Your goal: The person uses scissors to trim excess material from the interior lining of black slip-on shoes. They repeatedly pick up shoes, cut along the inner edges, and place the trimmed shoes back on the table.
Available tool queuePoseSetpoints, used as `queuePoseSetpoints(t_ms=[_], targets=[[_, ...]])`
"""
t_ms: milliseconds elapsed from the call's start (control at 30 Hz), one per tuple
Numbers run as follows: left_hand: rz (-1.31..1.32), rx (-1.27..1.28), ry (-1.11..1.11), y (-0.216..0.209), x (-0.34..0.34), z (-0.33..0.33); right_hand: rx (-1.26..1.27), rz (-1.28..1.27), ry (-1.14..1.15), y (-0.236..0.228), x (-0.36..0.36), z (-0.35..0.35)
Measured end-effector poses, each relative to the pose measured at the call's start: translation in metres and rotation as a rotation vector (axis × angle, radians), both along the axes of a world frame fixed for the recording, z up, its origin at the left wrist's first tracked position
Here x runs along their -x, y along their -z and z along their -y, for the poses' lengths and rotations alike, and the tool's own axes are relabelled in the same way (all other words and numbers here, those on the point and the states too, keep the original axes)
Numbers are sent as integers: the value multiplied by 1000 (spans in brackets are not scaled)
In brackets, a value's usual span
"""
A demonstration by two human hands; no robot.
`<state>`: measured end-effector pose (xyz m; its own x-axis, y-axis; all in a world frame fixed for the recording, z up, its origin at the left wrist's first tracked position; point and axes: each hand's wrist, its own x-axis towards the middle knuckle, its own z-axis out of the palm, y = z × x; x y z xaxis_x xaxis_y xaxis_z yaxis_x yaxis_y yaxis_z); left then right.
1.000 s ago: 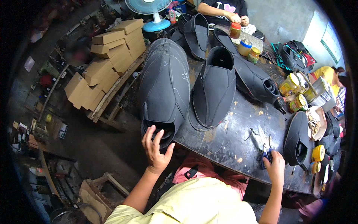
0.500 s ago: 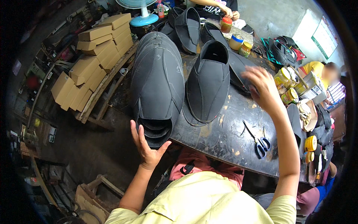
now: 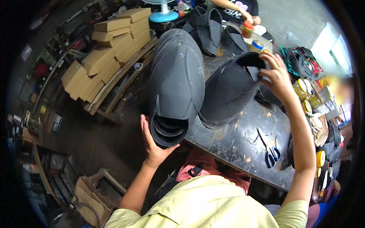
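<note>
Two large black shoe uppers lay side by side on the dark tabletop (image 3: pixel 243 140). The left hand (image 3: pixel 152 142), its grip apart, cupped the near end of the stacked black uppers (image 3: pixel 175 83) overhanging the edge. The right hand (image 3: pixel 275 76) pinched the collar of the single black upper (image 3: pixel 228 91). Blue-handled scissors (image 3: pixel 270 150) lay near.

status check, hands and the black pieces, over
Left hand cupping end of stacked black shells. Right hand gripping rim of second shell. Scissors beside, clear.
</note>
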<state>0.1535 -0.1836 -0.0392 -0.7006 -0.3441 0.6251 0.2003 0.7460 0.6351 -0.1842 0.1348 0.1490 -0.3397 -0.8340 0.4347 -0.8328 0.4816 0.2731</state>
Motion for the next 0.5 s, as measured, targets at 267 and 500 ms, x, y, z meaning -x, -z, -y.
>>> queuePoseSetpoints(t_ms=[267, 500], targets=[[-62, -131, -28, 14, 14, -15, 484, 761, 399, -97, -107, -15], [51, -345, -22, 38, 10, -23, 297, 927, -310, -5, -235, 88]])
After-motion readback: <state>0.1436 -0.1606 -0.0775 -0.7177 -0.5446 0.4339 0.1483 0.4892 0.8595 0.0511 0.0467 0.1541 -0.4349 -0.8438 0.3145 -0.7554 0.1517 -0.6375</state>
